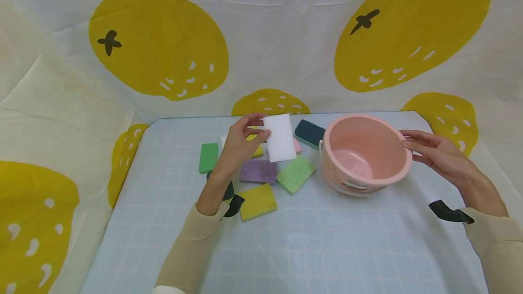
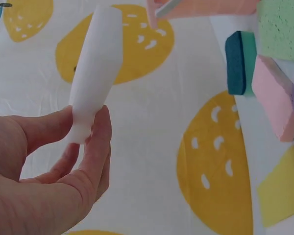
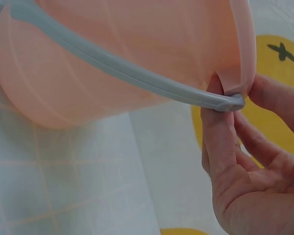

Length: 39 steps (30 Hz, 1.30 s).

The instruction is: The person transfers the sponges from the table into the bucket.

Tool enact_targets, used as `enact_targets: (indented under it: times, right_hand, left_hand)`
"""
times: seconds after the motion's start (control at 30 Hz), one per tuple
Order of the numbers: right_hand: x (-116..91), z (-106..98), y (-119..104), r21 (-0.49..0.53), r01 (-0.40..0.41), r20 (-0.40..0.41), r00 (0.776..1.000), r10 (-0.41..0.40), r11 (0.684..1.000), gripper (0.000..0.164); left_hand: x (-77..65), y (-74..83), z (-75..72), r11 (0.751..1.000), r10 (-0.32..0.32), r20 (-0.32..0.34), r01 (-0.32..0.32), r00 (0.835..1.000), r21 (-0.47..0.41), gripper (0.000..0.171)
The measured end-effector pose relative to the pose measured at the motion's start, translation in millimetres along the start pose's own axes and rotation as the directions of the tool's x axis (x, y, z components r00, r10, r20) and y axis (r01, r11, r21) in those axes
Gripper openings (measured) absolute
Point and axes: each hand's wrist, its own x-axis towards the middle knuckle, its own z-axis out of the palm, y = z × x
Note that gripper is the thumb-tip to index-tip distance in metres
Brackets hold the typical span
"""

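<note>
Between the thumb and fingers of my left hand (image 1: 239,144) is a white sponge block (image 1: 280,138), held up above several other sponges. The left wrist view shows the white sponge (image 2: 98,58) nearly edge-on, pinched at its lower end. To its right stands a pink bucket (image 1: 336,169), upright with its mouth facing up. My right hand (image 1: 445,155) grips the bucket's rim on the right side. In the right wrist view, thumb and fingers pinch the rim beside the end of the grey handle (image 3: 127,73), which hangs down along the outer wall.
Left of the bucket lie a green sponge (image 1: 209,158), a purple one (image 1: 261,172), a light green one (image 1: 296,174), yellow ones (image 1: 258,201), a pink one (image 2: 274,98) and a dark green one (image 1: 309,134). A lemon-patterned cloth (image 1: 282,49) rises behind the table (image 1: 310,248).
</note>
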Motion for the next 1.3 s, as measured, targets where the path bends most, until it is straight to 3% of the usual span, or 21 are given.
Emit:
enact_targets:
  times: [0.5,0.8,1.0,1.3]
  right_hand:
    - [0.2,-1.4,3.9,0.008,0.031,0.003,1.000,-0.031,0.999,0.036]
    - [-1.2,-1.2,4.4,0.066,0.053,0.020,0.998,-0.054,0.996,0.037]
    - [-1.8,-2.2,4.9,0.131,0.052,0.031,0.998,-0.056,0.990,0.035]
    - [-0.9,-1.2,5.4,0.141,0.049,0.023,0.998,-0.053,0.989,0.033]
  left_hand:
    - [26.2,13.2,50.6,0.997,0.073,0.138,-0.071,0.988,-0.021,0.042]
    - [39.1,16.1,78.8,0.997,0.070,0.175,-0.064,0.982,-0.041,0.038]
    - [48.6,21.0,101.4,0.999,0.054,0.193,-0.054,0.980,-0.004,0.037]
    - [59.6,26.2,131.0,0.995,0.015,0.262,-0.039,0.965,0.089,0.035]
